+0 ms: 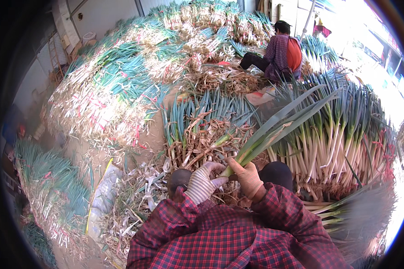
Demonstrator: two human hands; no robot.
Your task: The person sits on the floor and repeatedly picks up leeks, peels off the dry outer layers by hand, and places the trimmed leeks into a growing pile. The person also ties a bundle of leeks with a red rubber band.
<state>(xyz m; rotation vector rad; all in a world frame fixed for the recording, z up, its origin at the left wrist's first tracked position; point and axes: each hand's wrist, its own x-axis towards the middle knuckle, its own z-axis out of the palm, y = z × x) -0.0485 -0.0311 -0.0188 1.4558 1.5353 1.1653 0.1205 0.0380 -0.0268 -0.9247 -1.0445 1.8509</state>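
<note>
Before my chest I hold a large green onion [276,129], its long leaves slanting up to the right. My right hand [248,176], in a pale orange work glove, is closed around its stalk. My left hand [203,181], in a white striped glove, has thumb and fingers at the stalk's lower end, which they partly hide. Just beyond my hands lies a row of untrimmed green onions [208,117] with brown, dry outer leaves. To the right of my right hand stands a dense row of cleaned green onions [330,144] with white stalks and roots downward.
Stripped dry leaves [148,188] litter the ground at left, beside a plastic sheet [102,198] with a yellow edge. Tied onion bundles [97,104] are heaped behind; more bundles [54,191] lie far left. Another person [282,53] sits at the back right. Loose onions [340,212] lie near my right elbow.
</note>
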